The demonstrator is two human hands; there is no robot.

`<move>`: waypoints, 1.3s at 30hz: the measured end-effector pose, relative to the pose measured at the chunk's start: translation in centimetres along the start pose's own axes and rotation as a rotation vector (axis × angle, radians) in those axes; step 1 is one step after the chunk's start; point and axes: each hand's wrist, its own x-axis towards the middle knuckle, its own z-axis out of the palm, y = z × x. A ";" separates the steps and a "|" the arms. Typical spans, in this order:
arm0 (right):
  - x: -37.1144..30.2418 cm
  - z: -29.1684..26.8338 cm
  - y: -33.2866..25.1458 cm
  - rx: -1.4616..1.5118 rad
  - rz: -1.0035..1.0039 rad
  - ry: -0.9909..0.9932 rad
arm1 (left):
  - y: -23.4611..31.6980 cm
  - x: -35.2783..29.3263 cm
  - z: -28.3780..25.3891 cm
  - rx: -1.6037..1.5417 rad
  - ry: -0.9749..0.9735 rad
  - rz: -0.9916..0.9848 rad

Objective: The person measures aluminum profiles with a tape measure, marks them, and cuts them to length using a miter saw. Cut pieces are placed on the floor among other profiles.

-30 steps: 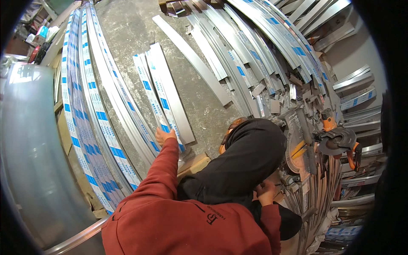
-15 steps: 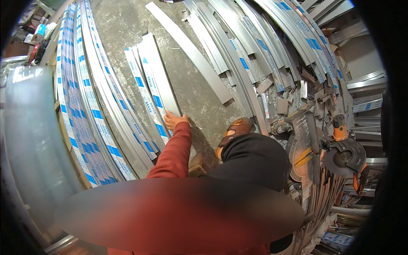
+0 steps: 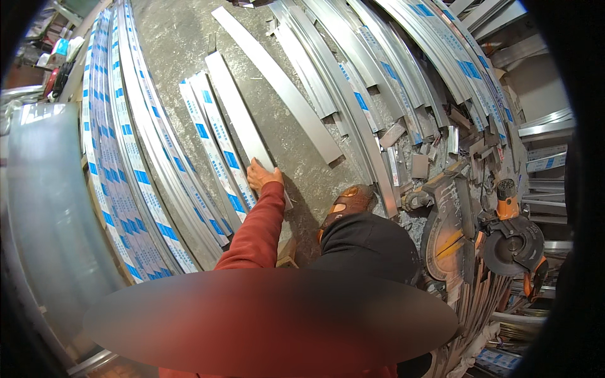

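My left hand (image 3: 263, 177) is closed around the near part of a plain silver aluminium profile (image 3: 234, 104), fingers over its left edge and thumb on the right. The profile lies lengthwise away from me, its near end showing just past my wrist. Close by on the left lie two shorter profiles with blue-and-white film (image 3: 217, 126), a narrow gap between them and the one I hold. To the right, another bare silver profile (image 3: 277, 85) rests slantwise on the concrete floor. My right hand is out of view.
Long film-wrapped profiles (image 3: 135, 170) run along the left, beside a large translucent sheet (image 3: 50, 189). More profiles (image 3: 343, 82) and offcuts (image 3: 420, 166) cover the right. A cut-off saw with an orange handle (image 3: 507, 208) stands at the right, near my brown shoe (image 3: 346, 205).
My left hand and the plain profile have shifted slightly right and nearer me. A gap has opened between that profile and the film-covered ones on its left.
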 end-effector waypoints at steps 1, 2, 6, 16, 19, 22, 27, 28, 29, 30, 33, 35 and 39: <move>0.2 0.1 -0.1 0.005 0.003 -0.005 | 0.5 0.3 0.2 -0.012 0.004 0.021; 0.3 0.3 -0.2 0.014 0.005 -0.009 | 1.1 0.7 0.5 -0.025 -0.015 0.035; 0.9 1.2 -0.4 0.074 0.008 -0.013 | 3.9 1.7 1.3 0.035 0.008 0.060; 1.5 2.1 -4.9 -0.802 -0.195 -0.083 | 13.7 -2.4 5.9 0.315 -0.438 0.974; 0.6 2.7 -8.1 -0.563 -0.090 -0.093 | 14.9 -3.1 5.8 0.439 -0.458 1.012; -0.4 3.3 -10.6 -0.452 -0.191 -0.005 | 14.0 -3.3 5.2 0.345 -0.336 0.946; 0.5 3.8 -11.2 -0.542 -0.102 -0.047 | 13.2 -2.2 6.4 -0.100 -0.181 0.843; 0.8 3.8 -10.8 -0.488 -0.088 -0.061 | 14.1 -1.9 7.4 -0.227 -0.244 0.720; 1.1 3.8 -10.4 -0.451 -0.056 -0.085 | 15.1 -1.5 8.4 -0.372 -0.305 0.605; 1.4 3.9 -10.1 -0.384 -0.038 -0.099 | 16.2 -1.2 9.4 -0.379 -0.318 0.593; 1.4 3.8 -9.7 -0.342 0.018 -0.128 | 19.1 -0.7 12.2 -0.398 -0.835 0.296; 1.3 3.6 -10.2 -0.363 0.000 -0.120 | 20.1 -1.3 13.5 -0.367 -0.817 0.298; 1.2 3.1 -11.3 -0.488 -0.025 -0.143 | 20.2 -2.6 14.3 -0.627 -0.944 0.025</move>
